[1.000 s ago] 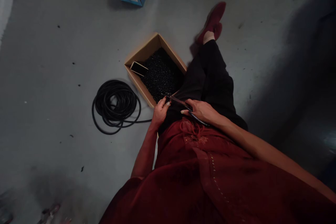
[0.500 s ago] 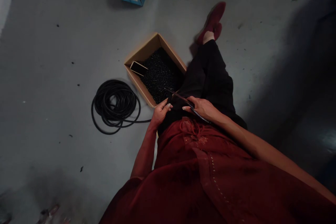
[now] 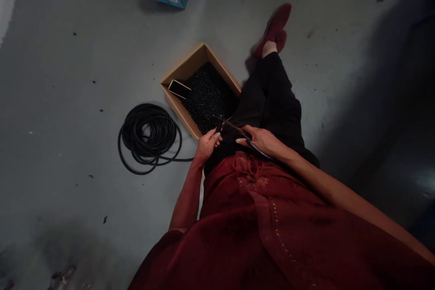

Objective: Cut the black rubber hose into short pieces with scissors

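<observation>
Lot: one seated person on a concrete floor (image 3: pixel 71 113), legs stretched out in black trousers (image 3: pixel 272 99), with red shoes (image 3: pixel 274 27) and a dark red embroidered tunic (image 3: pixel 261 222). Right hand (image 3: pixel 260 140): fingers (image 3: pixel 242 141) closed round the grip of long-bladed scissors (image 3: pixel 233 124), points aimed past the left hand; blade opening unclear. Left hand (image 3: pixel 208 146): fingers (image 3: pixel 215 136) curled on a short length of black tubing (image 3: pixel 218 124), its end beside the blades. A coil of black rubber tubing (image 3: pixel 147 138) lies on the floor left of the person, its tail running toward the left hand; any link to the held length is hidden. An open cardboard box (image 3: pixel 185 65) sits against the leg, holding short black pieces (image 3: pixel 209 97) and a flat dark rectangular object, perhaps a phone (image 3: pixel 178 89). Risks, as judged: a slip of the blades could nick the left fingers, particularly in this dim light; a snagged tail could jerk the tubing — and offcuts could land on the trousers or floor, as the hands sit over the lap.
</observation>
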The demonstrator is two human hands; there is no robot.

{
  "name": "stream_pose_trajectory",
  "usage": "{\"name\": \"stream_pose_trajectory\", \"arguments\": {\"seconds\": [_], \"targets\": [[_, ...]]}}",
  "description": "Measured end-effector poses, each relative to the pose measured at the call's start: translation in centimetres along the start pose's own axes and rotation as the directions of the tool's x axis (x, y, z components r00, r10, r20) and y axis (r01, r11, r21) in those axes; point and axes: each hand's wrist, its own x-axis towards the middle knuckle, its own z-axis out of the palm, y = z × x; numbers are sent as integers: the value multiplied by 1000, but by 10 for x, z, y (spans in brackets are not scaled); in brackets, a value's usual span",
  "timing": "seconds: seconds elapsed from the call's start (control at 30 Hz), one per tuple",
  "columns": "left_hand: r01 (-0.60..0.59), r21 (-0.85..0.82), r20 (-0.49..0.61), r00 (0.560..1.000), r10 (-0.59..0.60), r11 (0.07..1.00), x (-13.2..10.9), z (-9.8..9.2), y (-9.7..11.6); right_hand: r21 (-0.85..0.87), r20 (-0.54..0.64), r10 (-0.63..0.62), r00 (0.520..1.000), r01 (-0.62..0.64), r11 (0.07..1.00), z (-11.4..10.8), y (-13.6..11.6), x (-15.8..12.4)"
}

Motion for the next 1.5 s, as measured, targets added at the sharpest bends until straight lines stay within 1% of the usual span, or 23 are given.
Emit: {"name": "stream_pose_trajectory", "arguments": {"seconds": [0.07, 0.2, 0.4, 0.63, 0.73, 0.83, 0.97, 1.1, 1.3, 1.4, 1.5], "targets": [[-3, 38, -15, 1000, 4, 999, 0, -1, 1, -5, -1, -12, 1000, 12, 1000, 2, 2, 0], [-19, 169, -28, 999, 24, 985, -2, -2, 6, -8, 17, -19, 1000, 19, 1000, 4, 5, 0], [-137, 321, -4, 989, 146, 937, -3, -2, 11, 18, 80, -32, 996, 31, 999, -1, 3, -1], [-214, 446, 7, 972, 236, 869, -3, -1, 6, 47, 117, -30, 993, 25, 999, -4, 2, -1], [-256, 491, 24, 959, 281, 833, -1, -3, 3, 31, 105, -46, 993, 43, 999, -2, 3, 0], [-278, 520, 52, 954, 295, 808, 0, -7, 1, 11, 76, -53, 996, 52, 999, 2, 2, 2], [-279, 509, 69, 956, 284, 814, -1, -10, 0, -18, 40, -41, 998, 42, 999, 8, 1, 2], [-254, 475, 59, 965, 257, 843, -2, -10, -2, -33, 31, -41, 999, 42, 999, 11, 2, 3], [-148, 395, 12, 988, 156, 907, -4, -8, -4, -61, 40, -11, 999, 13, 998, 12, 0, 5], [-94, 326, 6, 995, 97, 941, -5, -7, -3, -72, 39, 9, 999, -6, 997, 13, -2, 6], [-63, 263, 5, 998, 65, 963, -5, -5, -2, -87, 44, 18, 999, -14, 996, 13, -3, 7]]}}
